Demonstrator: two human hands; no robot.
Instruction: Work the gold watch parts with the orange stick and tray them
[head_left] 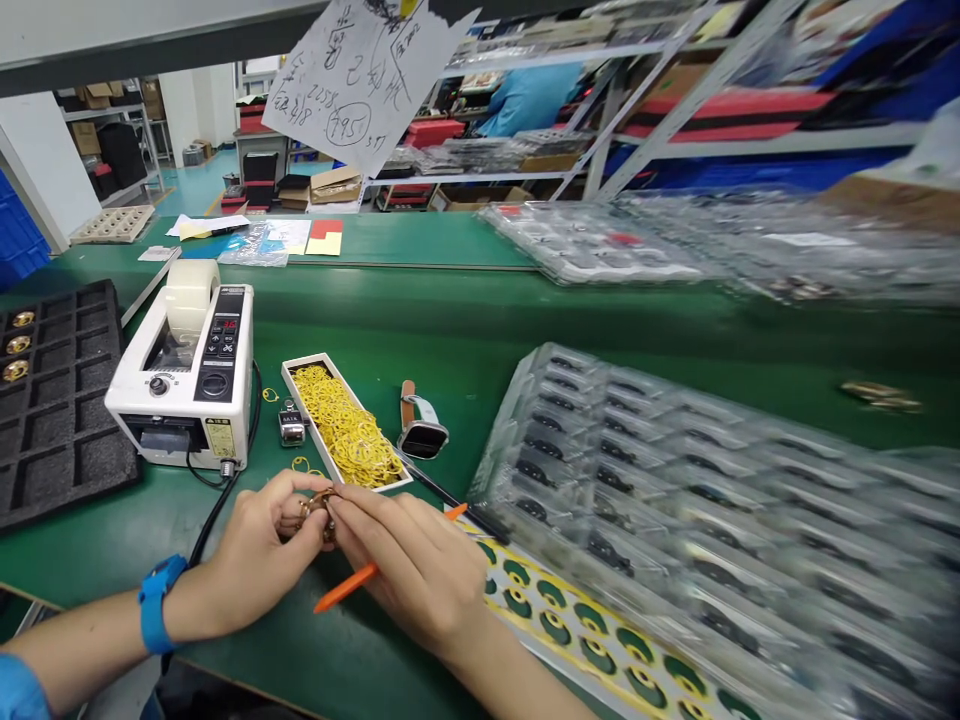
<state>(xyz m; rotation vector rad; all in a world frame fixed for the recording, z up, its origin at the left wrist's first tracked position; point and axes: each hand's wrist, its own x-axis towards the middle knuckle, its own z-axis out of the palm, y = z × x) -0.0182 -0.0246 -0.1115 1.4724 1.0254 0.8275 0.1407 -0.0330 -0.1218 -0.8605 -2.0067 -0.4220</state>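
Our fingers (300,542) pinch a small, shiny metal part (322,505) at six o'clock, below a white box (346,425) of thin yellow rings (349,435).

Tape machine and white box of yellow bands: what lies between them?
A small metal counter, loose yellow bands and a black cable lie between the tape machine and the white box in the head view.
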